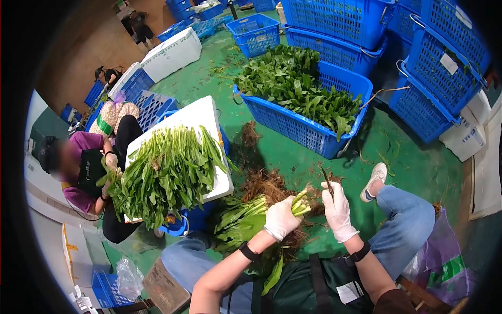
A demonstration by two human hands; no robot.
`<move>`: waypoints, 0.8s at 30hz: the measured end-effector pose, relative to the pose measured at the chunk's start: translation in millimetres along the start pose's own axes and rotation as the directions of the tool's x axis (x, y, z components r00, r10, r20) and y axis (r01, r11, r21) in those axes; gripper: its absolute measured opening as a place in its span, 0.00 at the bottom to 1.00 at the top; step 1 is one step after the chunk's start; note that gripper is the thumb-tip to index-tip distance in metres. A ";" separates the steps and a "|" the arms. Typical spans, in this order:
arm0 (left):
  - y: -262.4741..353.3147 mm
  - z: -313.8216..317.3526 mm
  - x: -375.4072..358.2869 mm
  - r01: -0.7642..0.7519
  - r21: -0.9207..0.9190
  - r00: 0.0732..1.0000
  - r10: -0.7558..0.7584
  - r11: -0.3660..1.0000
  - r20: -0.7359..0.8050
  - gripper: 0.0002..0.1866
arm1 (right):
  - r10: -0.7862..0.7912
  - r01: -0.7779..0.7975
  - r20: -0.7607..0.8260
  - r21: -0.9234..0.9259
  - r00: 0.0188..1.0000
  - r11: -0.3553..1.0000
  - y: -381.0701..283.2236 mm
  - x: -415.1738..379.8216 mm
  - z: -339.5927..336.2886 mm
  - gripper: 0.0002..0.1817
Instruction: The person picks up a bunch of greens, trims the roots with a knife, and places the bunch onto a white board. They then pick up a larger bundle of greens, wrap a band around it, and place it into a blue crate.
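My left hand [282,217], in a white glove, is closed around a bunch of leafy greens [300,204]. The pale stem ends stick out to the right of the fist. More greens [235,222] lie just left of that hand, beside a heap of brown roots [266,186]. In its own white glove, my right hand [338,211] grips a slim dark knife [326,179], tip upward, a little apart from the stems. The knife's handle is hidden by the fingers.
A white foam board [224,180] on the left carries a pile of greens [167,167]; a co-worker [86,167] sits beyond it. Ahead stands a blue crate [293,123] filled with leaves. Stacked blue crates [439,68] rise at the right. Root scraps litter the green floor [293,170].
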State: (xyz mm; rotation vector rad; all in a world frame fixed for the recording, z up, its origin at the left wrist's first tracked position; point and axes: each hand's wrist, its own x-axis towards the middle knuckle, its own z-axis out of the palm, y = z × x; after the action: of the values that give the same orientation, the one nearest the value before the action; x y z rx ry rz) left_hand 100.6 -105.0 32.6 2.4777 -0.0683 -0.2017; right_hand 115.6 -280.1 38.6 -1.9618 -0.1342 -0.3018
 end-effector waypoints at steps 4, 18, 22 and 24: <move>6.7 -11.3 0.3 0.091 0.005 0.994 -0.091 0.996 0.065 0.24 | -0.247 0.293 0.191 -0.265 0.950 0.919 -1.2 -10.7 -2.8 0.05; -9.9 -29.4 -1.0 0.043 -0.728 0.987 0.084 0.685 0.138 0.24 | 0.041 0.023 0.126 -0.463 0.991 0.886 74.9 -16.3 6.5 0.07; -14.8 -33.0 -3.9 0.030 -0.709 0.985 0.100 0.704 0.141 0.24 | -0.292 0.288 0.019 -0.236 0.956 0.928 -4.5 -3.0 6.1 0.03; -16.3 -29.9 -4.8 0.138 -0.692 0.963 0.068 0.709 0.262 0.23 | -0.361 0.392 0.153 -0.350 0.920 0.851 -17.1 -1.0 5.1 0.04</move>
State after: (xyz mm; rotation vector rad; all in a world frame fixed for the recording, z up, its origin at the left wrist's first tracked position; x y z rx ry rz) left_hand 100.6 -73.6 46.6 1.6595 -0.0451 -0.4862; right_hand 111.4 -268.5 51.6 -2.3248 -0.5581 -0.5373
